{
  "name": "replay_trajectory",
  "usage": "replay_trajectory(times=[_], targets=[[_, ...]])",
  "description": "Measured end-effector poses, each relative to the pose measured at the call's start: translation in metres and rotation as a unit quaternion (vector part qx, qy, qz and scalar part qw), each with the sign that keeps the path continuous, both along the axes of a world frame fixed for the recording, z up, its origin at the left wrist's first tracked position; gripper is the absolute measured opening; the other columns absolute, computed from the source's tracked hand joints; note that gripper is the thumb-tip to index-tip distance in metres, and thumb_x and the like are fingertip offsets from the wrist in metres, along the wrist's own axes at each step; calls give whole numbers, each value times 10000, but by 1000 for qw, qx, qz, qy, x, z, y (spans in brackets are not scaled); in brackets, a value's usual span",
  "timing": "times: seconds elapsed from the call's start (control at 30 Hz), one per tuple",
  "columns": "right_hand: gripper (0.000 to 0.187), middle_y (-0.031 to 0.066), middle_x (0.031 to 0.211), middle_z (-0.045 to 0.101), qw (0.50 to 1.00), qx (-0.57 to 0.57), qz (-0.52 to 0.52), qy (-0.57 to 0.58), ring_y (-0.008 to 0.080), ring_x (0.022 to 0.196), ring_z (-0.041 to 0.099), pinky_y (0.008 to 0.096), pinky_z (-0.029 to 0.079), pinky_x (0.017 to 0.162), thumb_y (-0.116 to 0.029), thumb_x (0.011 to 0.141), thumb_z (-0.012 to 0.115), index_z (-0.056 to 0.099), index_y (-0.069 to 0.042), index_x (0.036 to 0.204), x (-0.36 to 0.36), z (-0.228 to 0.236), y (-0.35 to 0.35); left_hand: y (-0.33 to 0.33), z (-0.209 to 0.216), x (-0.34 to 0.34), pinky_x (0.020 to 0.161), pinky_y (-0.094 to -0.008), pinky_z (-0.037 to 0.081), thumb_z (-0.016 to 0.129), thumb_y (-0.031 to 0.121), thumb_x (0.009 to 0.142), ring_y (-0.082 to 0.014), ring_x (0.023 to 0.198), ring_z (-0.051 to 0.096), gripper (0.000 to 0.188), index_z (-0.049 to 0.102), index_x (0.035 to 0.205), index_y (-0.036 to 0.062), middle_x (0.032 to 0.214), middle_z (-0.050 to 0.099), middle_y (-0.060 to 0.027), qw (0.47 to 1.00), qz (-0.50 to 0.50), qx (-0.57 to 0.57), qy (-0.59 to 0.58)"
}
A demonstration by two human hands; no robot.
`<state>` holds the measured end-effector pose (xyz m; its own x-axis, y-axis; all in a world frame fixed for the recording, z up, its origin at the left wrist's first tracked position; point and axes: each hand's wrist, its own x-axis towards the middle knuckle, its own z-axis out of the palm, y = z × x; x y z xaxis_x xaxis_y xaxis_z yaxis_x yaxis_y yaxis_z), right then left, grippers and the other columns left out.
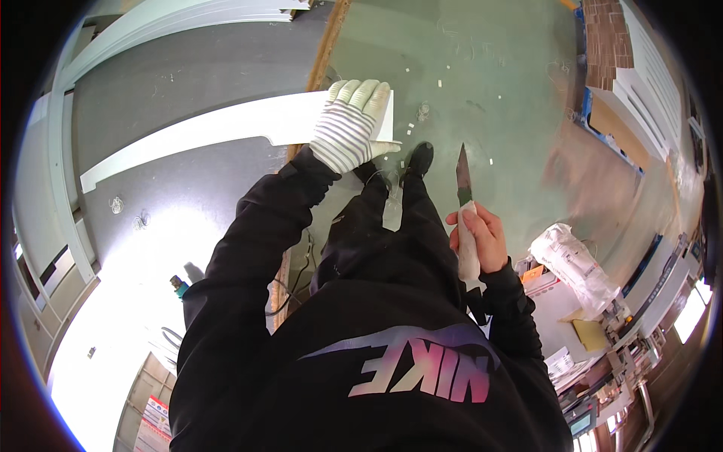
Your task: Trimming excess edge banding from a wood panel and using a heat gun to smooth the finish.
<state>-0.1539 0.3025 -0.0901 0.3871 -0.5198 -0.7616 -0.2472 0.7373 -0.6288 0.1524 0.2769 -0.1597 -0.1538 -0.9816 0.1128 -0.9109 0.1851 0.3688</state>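
Note:
My left hand (348,126), in a white glove with grey stripes, grips the right end of a long white panel (203,140). Its fingers curl over the far edge while the thumb lies along the near one. The panel has a stepped cut-out on its near side and stretches left across a dark table (196,79), its right end jutting past the table's edge. In my bare right hand (488,239) is a knife (463,175), held by its white wrapped handle. The pointed blade faces away from me, apart from the panel.
More white panels (181,29) lie at the table's far side. Small white scraps and tangled strands (423,111) dot the green floor (520,90). Stacked boards (629,90) stand at the far right. A cluttered bench with a plastic-wrapped bundle (576,267) is at my right.

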Motion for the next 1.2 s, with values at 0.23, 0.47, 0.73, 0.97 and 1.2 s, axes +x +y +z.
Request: replay_trajectory(times=[0.23, 0.47, 0.73, 0.97, 1.2], targets=[[390, 82, 832, 631, 999, 0, 11, -48, 142, 587, 600, 271, 465, 530, -210, 985, 505, 552, 31, 1288, 8, 9, 5, 22, 10, -13, 1010, -505, 389, 845, 419, 603, -352, 1132, 531, 830, 501, 1255, 36, 1220, 552, -157, 997, 8, 29, 73], [626, 94, 897, 621, 993, 87, 2, -85, 179, 581, 614, 291, 489, 530, -173, 998, 488, 221, -77, 1556, 49, 42, -6, 22, 9, -17, 1010, -514, 389, 836, 351, 609, -365, 1119, 532, 791, 481, 1244, 41, 1216, 549, -170, 994, 16, 42, 99], [642, 112, 782, 607, 985, 173, -1, -7, 216, 498, 596, 320, 473, 470, -204, 978, 500, 237, -105, 1555, 106, 57, -31, 27, 5, -5, 985, -501, 391, 693, 200, 733, -363, 1090, 543, 667, 483, 1334, -1, 1191, 566, -177, 999, 5, 40, -16], [598, 128, 742, 612, 982, 181, 12, 50, 213, 479, 581, 314, 466, 449, -222, 980, 450, 284, -97, 1541, 126, 61, -30, 28, 2, -3, 962, -488, 406, 613, 136, 752, -346, 1071, 550, 576, 514, 1302, -4, 1183, 566, -169, 999, 6, 37, -1], [513, 91, 780, 631, 971, 229, 57, 22, 181, 558, 599, 296, 493, 490, -230, 968, 504, 419, -68, 1446, 107, -39, -37, 31, 2, -1, 973, -482, 396, 650, 221, 766, -322, 1103, 546, 594, 523, 1313, 29, 1200, 564, -137, 999, 30, 36, -12]])
